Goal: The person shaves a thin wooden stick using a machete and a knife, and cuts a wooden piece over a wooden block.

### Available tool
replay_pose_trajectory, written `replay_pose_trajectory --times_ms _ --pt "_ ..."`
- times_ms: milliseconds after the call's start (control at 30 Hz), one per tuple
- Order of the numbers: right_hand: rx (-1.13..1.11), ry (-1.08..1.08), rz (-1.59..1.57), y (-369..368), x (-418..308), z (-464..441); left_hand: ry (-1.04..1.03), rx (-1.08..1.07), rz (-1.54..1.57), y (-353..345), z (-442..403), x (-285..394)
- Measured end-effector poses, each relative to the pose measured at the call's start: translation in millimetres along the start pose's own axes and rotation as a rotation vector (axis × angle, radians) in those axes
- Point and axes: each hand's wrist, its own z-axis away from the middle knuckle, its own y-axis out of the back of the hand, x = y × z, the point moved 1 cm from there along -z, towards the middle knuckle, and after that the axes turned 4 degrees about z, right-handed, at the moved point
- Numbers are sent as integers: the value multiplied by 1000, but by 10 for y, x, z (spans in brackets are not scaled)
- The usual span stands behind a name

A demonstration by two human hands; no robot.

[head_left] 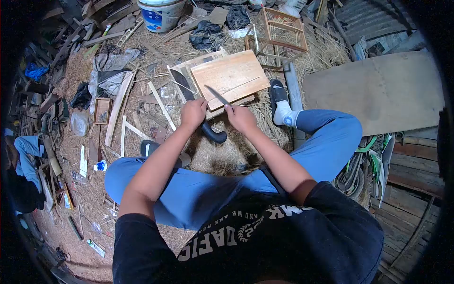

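My right hand is closed round the handle of a knife, whose blade points up and left over a pale wooden board. My left hand is closed beside the board's near left corner; what its fingers pinch is too small to tell. A large dark blade with a curved black handle lies under and beside my left hand. One thin stick rests across the board.
A small wooden frame cage stands behind the board, near a white bucket. Wood strips and a small wooden box lie at left on straw. A plywood sheet lies right. Another person's leg shows far left.
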Motion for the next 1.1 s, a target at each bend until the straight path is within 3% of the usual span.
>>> replay_pose_trajectory --times_ms 67,200,367,433,500,600,667,833,900,967,1067,1100 --pt "42 -97 -65 70 39 -34 15 -23 0 16 -7 11" --pt "13 -18 32 35 39 13 20 -56 13 -17 -33 -17" --pt "87 -87 25 23 96 -12 71 -86 33 -32 -38 -21" --pt "57 45 79 -13 70 32 74 -95 57 -8 -41 -9" --pt "79 -80 28 90 164 -42 74 -111 76 -17 -41 -20" --pt "98 -85 35 67 126 0 83 -93 62 -58 -57 -59" --pt "26 25 86 41 57 81 77 -85 92 -53 -59 -61" --pt "59 -121 4 8 162 9 102 -146 139 -29 -95 -82" --pt "-35 16 119 -75 135 44 98 -134 154 -40 -133 -90" --pt "65 -120 11 122 300 -38 105 -213 175 29 -162 -64" --pt "76 -152 9 80 285 -33 162 -266 168 56 -195 -28" --pt "42 -54 76 25 254 15 157 -268 168 36 -207 -48"
